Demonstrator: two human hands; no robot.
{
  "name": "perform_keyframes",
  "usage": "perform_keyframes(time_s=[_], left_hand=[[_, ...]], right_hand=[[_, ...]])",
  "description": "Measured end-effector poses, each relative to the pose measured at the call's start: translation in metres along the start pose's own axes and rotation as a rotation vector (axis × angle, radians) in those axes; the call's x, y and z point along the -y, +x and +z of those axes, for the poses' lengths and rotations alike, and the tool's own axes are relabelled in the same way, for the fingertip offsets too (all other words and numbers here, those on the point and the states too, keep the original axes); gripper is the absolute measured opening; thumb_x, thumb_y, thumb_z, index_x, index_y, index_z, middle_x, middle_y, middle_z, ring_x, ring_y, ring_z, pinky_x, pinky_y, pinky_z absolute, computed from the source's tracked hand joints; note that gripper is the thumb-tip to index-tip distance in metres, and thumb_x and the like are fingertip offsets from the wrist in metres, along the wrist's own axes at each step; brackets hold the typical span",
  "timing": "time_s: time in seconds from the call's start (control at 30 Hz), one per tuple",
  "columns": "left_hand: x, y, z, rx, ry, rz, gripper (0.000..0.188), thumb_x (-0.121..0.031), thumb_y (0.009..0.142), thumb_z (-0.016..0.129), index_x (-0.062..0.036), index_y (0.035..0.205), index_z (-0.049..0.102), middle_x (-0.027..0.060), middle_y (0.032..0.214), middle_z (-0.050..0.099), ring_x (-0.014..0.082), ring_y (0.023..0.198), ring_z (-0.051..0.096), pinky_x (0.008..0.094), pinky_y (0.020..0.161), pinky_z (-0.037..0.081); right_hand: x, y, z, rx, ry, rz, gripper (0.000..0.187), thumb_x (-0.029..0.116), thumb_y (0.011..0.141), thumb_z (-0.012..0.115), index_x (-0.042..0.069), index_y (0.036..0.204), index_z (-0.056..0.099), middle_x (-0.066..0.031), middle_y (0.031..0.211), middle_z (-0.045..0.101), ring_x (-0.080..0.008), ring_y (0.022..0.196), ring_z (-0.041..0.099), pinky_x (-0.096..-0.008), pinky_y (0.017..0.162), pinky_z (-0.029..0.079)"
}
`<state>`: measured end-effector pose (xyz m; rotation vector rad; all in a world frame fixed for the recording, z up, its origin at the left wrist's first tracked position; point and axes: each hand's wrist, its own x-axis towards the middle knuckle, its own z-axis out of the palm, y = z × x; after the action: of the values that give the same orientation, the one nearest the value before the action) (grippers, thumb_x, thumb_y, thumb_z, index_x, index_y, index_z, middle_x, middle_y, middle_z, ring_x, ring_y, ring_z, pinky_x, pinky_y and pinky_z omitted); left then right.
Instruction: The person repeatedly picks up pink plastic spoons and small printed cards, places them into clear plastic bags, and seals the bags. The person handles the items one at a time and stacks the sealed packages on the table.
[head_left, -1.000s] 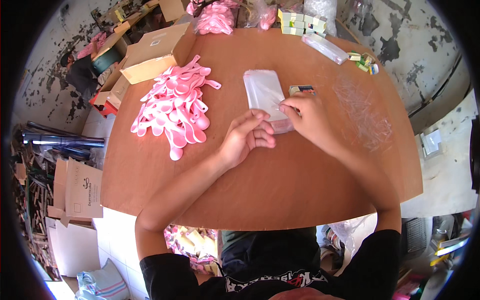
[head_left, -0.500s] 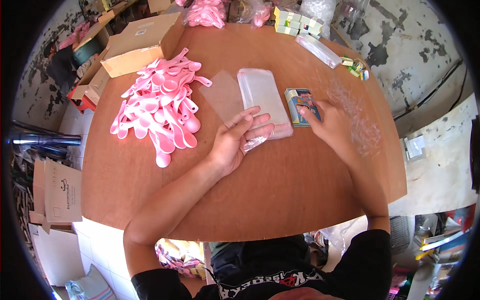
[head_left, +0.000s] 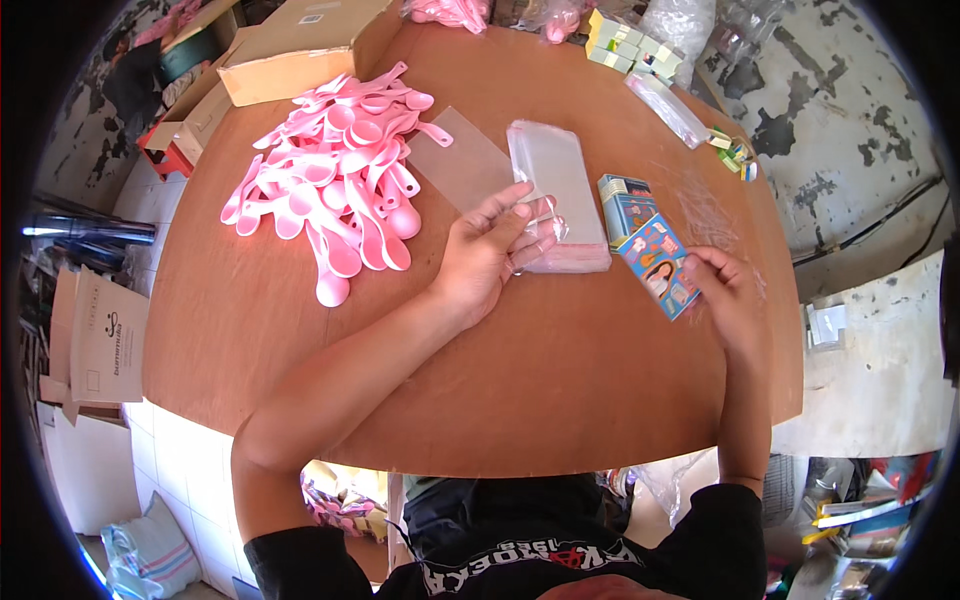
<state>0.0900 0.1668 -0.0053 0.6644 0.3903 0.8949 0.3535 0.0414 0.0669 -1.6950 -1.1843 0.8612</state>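
Observation:
My left hand (head_left: 487, 250) is closed on a clear plastic bag (head_left: 546, 217) that glints between its thumb and fingers, in front of a stack of clear plastic bags (head_left: 562, 180). My right hand (head_left: 735, 290) pinches a blue printed card (head_left: 660, 272) by its right edge. Partly behind that card lies a small stack of similar cards (head_left: 630, 198) on the table. One single flat clear bag (head_left: 455, 150) rests left of the bag stack. Farther left, pink plastic spoons (head_left: 335, 175) are heaped together.
The brown wooden table (head_left: 560, 400) curves around me. A cardboard box (head_left: 300, 50) sits at its far left. Small cartons (head_left: 628, 45), a clear pack (head_left: 668, 108) and green-yellow pieces (head_left: 733, 152) line the far right. Clear plastic scraps (head_left: 705, 210) lie right of the cards.
My right hand has drawn a card off the stack and moved it nearer and to the right. My left hand keeps its clear bag, now raised a little. The whole view has shifted slightly.

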Motion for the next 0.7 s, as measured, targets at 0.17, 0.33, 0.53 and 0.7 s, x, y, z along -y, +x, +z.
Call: perform_keyframes(time_s=[0.17,0.33,0.53,0.7], left_hand=[[0.0,-0.002,-0.006,-0.008,-0.011,0.023,0.051,-0.018,0.097,0.056,0.0026,0.138,0.035,0.0154,0.129,0.055,0.0268,0.118,0.057,0.0354,0.1,0.048],[0.004,0.0,-0.004,-0.033,-0.044,0.062,0.057,-0.021,0.096,0.058,0.0026,0.141,0.032,0.016,0.131,0.053,0.0274,0.125,0.051,0.0389,0.106,0.043],[0.003,-0.001,-0.005,-0.038,-0.067,0.04,0.051,-0.02,0.098,0.053,0.0031,0.139,0.034,0.0164,0.136,0.05,0.0262,0.124,0.052,0.0374,0.105,0.044],[0.0,-0.001,-0.008,-0.016,-0.033,0.01,0.052,-0.019,0.098,0.055,-0.0019,0.142,0.034,0.013,0.139,0.049,0.0256,0.128,0.048,0.0386,0.108,0.039]], right_hand=[[0.009,-0.007,0.063,0.103,0.054,-0.004,0.022,0.015,0.094,0.06,-0.003,0.108,0.061,-0.0083,0.081,0.067,-0.0105,0.06,0.061,-0.0244,0.051,0.052],[0.014,-0.002,0.088,0.151,0.239,0.054,0.022,0.013,0.094,0.059,-0.005,0.107,0.056,-0.0112,0.081,0.065,-0.0135,0.059,0.063,-0.028,0.051,0.055],[0.007,-0.002,0.095,0.122,0.247,0.028,0.024,0.014,0.094,0.06,-0.005,0.108,0.056,-0.0115,0.079,0.064,-0.0141,0.059,0.063,-0.0284,0.051,0.055],[0.008,0.002,0.105,0.13,0.278,0.057,0.025,0.015,0.093,0.061,-0.004,0.109,0.056,-0.0115,0.08,0.065,-0.0145,0.059,0.064,-0.0284,0.051,0.055]])
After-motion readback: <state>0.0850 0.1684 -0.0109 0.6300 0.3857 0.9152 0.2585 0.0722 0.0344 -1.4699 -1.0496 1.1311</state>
